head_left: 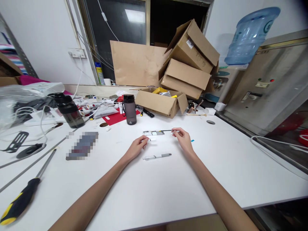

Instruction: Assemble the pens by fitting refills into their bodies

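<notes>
Pen (pixel 157 156) with a clear barrel and grey grip lies on the white counter (pixel 221 166), nearer the body than the left hand (pixel 137 146) and the right hand (pixel 182 137), in the gap between the two forearms. Its long axis runs nearly left to right, the grey end pointing right and angled slightly away from the person. Neither hand touches it; the left is the nearer, just beyond the clear end, while the right sits farther out past the grey one.

The left hand is curled, thumb and fingers drawn close together around a small white piece (pixel 152 140) that pokes out to the right. The right hand has its fingertips bunched at the right end of a thin dark rod (pixel 166 130) — perhaps a refill — though whether they pinch it or only meet it, I cannot tell. Beyond the hands, a cluster of pens (pixel 154 133) lies along the same left-right line, close to the rod.

Several details stay unclear. The fingers cover part of the white piece, and the clustered pens overlap too closely to count. A blue strip (pixel 192 140) shows just beside the right hand, its nature uncertain; a dark slab (pixel 83 146) to the left is pixelated beyond reading.
</notes>
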`<state>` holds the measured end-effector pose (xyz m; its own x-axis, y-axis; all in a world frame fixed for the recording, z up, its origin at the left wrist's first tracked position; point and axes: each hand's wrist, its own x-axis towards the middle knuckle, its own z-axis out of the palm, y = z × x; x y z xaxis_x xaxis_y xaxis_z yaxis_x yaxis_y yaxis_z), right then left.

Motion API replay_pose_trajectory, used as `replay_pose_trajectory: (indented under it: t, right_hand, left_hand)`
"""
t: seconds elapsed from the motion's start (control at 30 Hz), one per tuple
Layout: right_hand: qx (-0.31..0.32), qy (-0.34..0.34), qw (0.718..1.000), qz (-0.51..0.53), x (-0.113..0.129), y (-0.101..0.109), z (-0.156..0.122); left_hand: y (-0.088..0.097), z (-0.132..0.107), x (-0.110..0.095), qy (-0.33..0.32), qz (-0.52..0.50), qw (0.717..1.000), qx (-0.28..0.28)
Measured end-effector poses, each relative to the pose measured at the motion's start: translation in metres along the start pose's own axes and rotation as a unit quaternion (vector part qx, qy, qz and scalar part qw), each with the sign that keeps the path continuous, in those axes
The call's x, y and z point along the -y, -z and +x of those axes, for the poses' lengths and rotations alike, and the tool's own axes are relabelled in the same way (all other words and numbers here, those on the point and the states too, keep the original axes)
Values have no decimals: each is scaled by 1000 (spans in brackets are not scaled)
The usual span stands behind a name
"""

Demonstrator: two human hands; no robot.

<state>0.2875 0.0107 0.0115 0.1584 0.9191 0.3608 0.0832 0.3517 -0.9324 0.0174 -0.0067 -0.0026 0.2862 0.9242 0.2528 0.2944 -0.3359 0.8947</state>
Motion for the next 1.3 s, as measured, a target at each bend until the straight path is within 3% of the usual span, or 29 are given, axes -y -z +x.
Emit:
replay_pose_trajectory:
  t: [0.33,0.7,1.1,1.3]
  right_hand:
    - [-4,-20,999,31,1,-2,1]
    - [-41,-140,984,100,1,-1,-6]
    - [-62,-93,993,33,-1,3,-3]
    - [-27,-85,996,28,-1,-2,-7]
  left_hand:
    - [0,1,0,7,1,1000,0]
    - [-1,3,7,6,-1,1000,0]
    - [-2,6,12,10,-57,998,-11]
    - [-4,8,8,19,-101,995,-13]
